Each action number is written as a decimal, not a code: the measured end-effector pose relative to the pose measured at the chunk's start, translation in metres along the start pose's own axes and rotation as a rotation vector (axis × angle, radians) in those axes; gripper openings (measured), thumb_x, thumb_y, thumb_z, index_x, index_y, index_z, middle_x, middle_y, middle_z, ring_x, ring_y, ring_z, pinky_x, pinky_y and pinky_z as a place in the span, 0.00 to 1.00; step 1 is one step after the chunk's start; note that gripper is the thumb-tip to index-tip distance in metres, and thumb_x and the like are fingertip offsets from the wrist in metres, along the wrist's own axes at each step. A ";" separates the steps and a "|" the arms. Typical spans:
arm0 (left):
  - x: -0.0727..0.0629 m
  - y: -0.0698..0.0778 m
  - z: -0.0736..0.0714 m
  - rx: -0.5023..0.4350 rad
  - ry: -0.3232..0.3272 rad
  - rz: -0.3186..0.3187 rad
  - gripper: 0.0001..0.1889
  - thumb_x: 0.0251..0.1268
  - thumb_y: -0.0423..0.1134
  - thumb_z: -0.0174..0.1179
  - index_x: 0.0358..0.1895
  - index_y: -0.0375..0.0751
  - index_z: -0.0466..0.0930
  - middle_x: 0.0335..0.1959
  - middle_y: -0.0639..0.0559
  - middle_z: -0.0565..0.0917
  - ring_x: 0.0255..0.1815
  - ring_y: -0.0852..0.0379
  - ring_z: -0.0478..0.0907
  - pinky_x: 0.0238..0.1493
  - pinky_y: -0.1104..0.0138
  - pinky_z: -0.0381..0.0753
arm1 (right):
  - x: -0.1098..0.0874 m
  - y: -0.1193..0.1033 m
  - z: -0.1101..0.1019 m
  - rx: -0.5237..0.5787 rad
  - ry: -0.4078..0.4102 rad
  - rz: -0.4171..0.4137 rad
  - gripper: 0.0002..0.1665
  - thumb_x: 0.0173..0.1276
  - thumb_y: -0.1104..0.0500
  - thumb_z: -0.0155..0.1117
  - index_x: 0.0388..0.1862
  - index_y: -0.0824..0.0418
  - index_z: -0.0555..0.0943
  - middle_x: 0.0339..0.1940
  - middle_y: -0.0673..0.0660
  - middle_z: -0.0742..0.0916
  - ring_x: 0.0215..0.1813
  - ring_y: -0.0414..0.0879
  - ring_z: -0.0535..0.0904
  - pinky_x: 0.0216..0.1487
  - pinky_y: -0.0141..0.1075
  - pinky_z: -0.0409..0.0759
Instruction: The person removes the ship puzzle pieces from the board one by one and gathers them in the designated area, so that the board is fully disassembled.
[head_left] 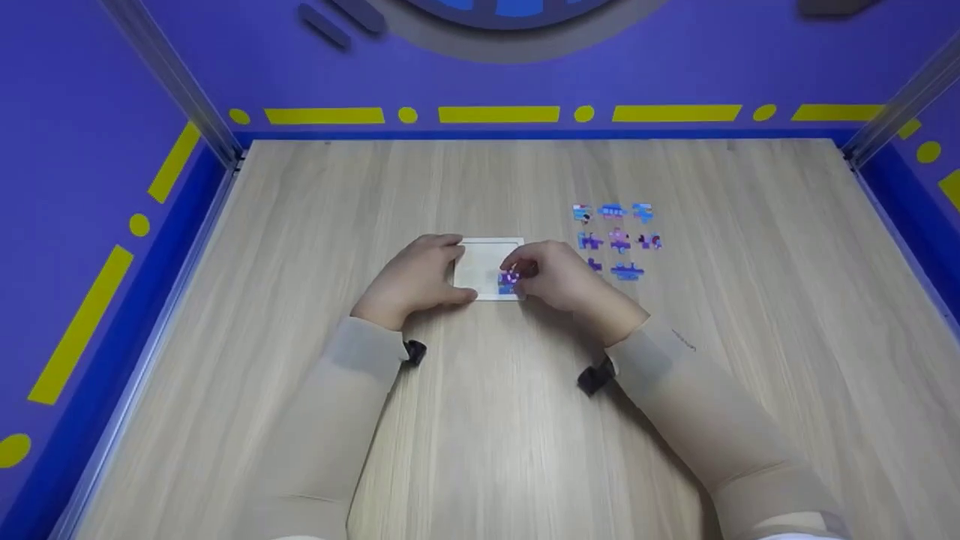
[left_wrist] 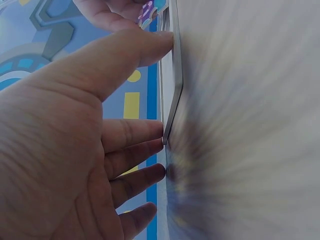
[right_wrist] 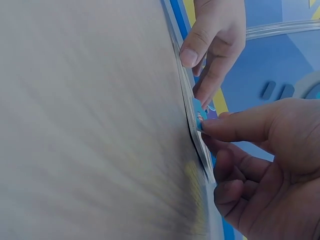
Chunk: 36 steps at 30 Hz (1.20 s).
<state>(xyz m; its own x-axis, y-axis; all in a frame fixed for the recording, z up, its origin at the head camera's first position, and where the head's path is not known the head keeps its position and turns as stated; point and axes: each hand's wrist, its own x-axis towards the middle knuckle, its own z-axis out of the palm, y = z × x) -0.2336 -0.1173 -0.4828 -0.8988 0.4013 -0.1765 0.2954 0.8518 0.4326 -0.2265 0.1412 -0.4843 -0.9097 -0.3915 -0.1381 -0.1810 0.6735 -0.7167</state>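
A shallow white puzzle tray [head_left: 478, 262] lies on the table. My left hand [head_left: 420, 277] is at its left side, with the thumb touching the near edge and the fingers at the far left corner; in the left wrist view these fingers [left_wrist: 135, 135] look fairly straight. At the tray's near right corner, my right hand [head_left: 559, 277] pinches a blue and purple jigsaw piece [head_left: 508, 283] between thumb and fingertips. The right wrist view shows the piece's blue edge [right_wrist: 197, 107] against the tray, partly hidden by the thumb. Whether it lies flat I cannot tell.
Several loose jigsaw pieces [head_left: 619, 240] lie in rows on the wooden table [head_left: 480, 420], right of the tray; my right hand partly covers one. Blue-purple panels [head_left: 495, 82] with yellow marks stand behind and at both sides of the table.
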 end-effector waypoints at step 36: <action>-0.002 0.002 0.000 0.046 0.021 0.063 0.41 0.70 0.57 0.78 0.78 0.34 0.81 0.89 0.42 0.71 0.93 0.41 0.63 0.95 0.53 0.62 | -0.037 0.051 -0.082 0.203 0.056 0.039 0.21 0.82 0.64 0.68 0.70 0.65 0.86 0.63 0.64 0.87 0.57 0.50 0.85 0.50 0.29 0.89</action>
<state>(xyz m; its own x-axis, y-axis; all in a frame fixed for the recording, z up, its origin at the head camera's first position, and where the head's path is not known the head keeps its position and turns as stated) -0.2311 -0.1167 -0.4822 -0.8843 0.4481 -0.1313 0.3659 0.8397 0.4013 -0.2328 0.2417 -0.4596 -0.9350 -0.3280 -0.1345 -0.0712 0.5453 -0.8352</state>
